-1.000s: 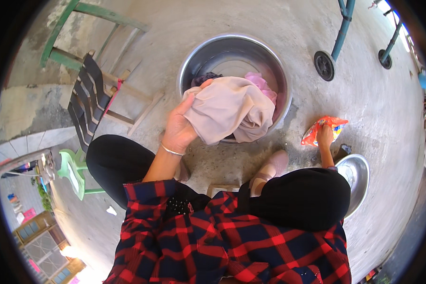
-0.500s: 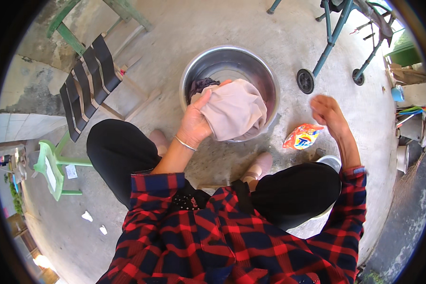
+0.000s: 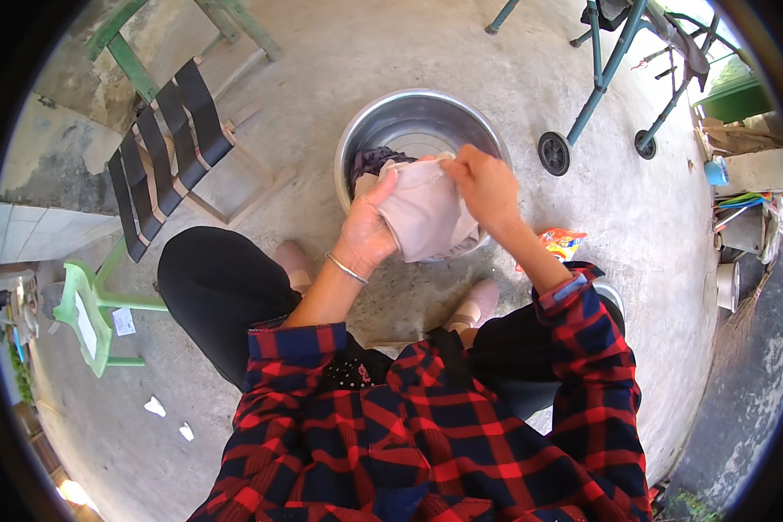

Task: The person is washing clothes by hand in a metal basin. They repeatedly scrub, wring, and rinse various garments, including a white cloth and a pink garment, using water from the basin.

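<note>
A pale pinkish-beige cloth [image 3: 422, 213] is held up over the metal basin [image 3: 350, 139]. My left hand [image 3: 367, 230] grips it from the left, thumb on top and fingers hidden beneath. On the cloth's upper right, my right hand [image 3: 487, 187] is closed in a pinch; whether it holds the fabric or a bit of something else is hidden. A dark patterned cloth [image 3: 376, 162] lies in the basin, left of the pale one. Beside my right forearm is an orange and yellow detergent bag [image 3: 564, 242] on the floor, partly covered by the arm.
A folding chair with black straps [image 3: 170, 143] stands at the left, near a light green plastic stool [image 3: 83, 313]. A wheeled metal frame [image 3: 605, 78] is at the upper right. By my right knee, a pail [image 3: 612, 294] shows its rim. My shoes [image 3: 477, 304] flank the basin's near side.
My right hand has come left from above the detergent bag to the pale cloth's upper edge. My left hand keeps hold of the cloth over the basin.
</note>
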Available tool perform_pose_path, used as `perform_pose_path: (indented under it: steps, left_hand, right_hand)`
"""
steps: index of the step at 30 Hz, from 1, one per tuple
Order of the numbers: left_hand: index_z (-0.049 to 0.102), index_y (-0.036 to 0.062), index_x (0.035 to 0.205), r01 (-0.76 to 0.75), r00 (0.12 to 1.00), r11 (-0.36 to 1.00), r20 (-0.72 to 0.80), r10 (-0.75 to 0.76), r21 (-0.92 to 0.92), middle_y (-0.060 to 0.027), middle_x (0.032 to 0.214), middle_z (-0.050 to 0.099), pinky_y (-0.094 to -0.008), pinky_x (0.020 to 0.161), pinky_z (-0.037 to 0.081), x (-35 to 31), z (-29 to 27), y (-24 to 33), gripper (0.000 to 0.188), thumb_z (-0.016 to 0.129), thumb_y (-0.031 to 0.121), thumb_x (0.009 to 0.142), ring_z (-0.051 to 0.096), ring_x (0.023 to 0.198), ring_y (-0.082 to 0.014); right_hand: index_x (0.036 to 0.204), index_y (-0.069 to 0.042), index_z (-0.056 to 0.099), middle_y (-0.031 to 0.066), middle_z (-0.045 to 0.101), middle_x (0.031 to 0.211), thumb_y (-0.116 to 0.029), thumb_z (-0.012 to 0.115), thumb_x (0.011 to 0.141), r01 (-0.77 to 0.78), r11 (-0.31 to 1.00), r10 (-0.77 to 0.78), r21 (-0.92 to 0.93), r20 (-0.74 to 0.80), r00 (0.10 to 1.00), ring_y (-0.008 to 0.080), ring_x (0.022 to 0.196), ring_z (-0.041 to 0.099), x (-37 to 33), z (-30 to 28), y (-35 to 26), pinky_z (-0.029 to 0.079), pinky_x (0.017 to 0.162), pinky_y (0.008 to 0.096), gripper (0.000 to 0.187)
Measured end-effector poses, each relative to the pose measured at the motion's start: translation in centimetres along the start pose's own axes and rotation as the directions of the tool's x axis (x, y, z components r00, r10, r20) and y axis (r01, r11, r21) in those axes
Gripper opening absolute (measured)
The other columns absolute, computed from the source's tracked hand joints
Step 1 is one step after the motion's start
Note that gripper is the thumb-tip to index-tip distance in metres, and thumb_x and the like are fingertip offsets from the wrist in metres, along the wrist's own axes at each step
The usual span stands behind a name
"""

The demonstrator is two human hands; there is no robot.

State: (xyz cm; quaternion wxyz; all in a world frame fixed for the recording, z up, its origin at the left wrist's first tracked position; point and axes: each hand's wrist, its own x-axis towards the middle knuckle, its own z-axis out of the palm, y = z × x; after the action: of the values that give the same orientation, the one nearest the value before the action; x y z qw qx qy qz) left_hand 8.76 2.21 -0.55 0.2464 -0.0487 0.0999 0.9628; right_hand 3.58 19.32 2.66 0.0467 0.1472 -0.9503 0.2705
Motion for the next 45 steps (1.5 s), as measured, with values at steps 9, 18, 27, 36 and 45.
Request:
perform_pose_path:
  steps: [9,18,27,36,45]
  left_hand:
    - [0.045,-0.0020,0.134,0.008,0.992,1.000,-0.125,-0.007,0.009,-0.0173,0.131,0.054,-0.0457,0.106,0.040,0.3,-0.7,-0.2,0.049,0.052,0.031,0.098,0.052,0.122,-0.0305]
    - [0.038,-0.0049,0.141,-0.083,0.996,0.993,-0.033,0.086,0.081,-0.0218,0.139,0.047,-0.0442,0.110,0.034,0.0,-0.1,2.7,0.060,0.051,0.035,0.098,0.047,0.128,-0.0321]
    - [0.039,-0.0033,0.141,-0.234,0.963,0.932,-0.065,0.261,0.275,-0.0186,0.140,0.047,-0.0422,0.110,0.036,0.1,-0.2,4.8,0.058,0.047,0.037,0.100,0.048,0.128,-0.0284]
    - [0.041,0.0034,0.139,-0.114,0.948,0.927,-0.240,0.209,0.356,-0.0141,0.138,0.050,-0.0405,0.104,0.044,1.3,-3.1,2.0,0.060,0.052,0.045,0.097,0.051,0.125,-0.0255]
    - [0.059,0.0071,0.110,-0.010,0.998,0.991,-0.055,0.017,0.134,-0.0069,0.094,0.065,-0.0408,0.076,0.055,3.8,-10.2,1.9,0.056,0.048,0.059,0.093,0.065,0.085,-0.0258]
  right_hand:
    - [0.071,-0.009,0.063,0.0091,0.057,0.056,-0.047,0.071,0.078,-0.111,0.993,0.112,-0.036,0.036,0.993,0.0289,0.059,0.062,2.0,-1.3,-0.2,0.046,0.055,0.0416,0.040]
    - [0.112,-0.001,0.064,0.0107,0.062,0.104,-0.035,0.070,0.081,-0.427,0.724,-0.126,0.542,0.712,0.691,0.0199,0.102,0.058,1.8,-1.5,3.2,0.044,0.091,0.0312,0.046]
    - [0.120,0.000,0.060,0.0103,0.062,0.117,-0.007,0.053,0.087,-0.483,0.428,-0.028,0.764,0.546,0.837,0.0182,0.108,0.059,0.8,-0.1,5.0,0.045,0.096,0.0303,0.035]
    - [0.129,-0.001,0.055,0.0111,0.062,0.120,0.002,0.044,0.080,-0.381,-0.147,0.102,0.913,0.397,0.912,0.0208,0.108,0.060,2.9,-0.1,3.9,0.047,0.098,0.0322,0.051]
    - [0.087,-0.005,0.063,0.0129,0.066,0.090,-0.025,0.058,0.089,0.259,0.914,-0.305,0.313,0.109,0.946,0.0257,0.086,0.064,-2.8,2.3,-6.2,0.050,0.074,0.0361,0.021]
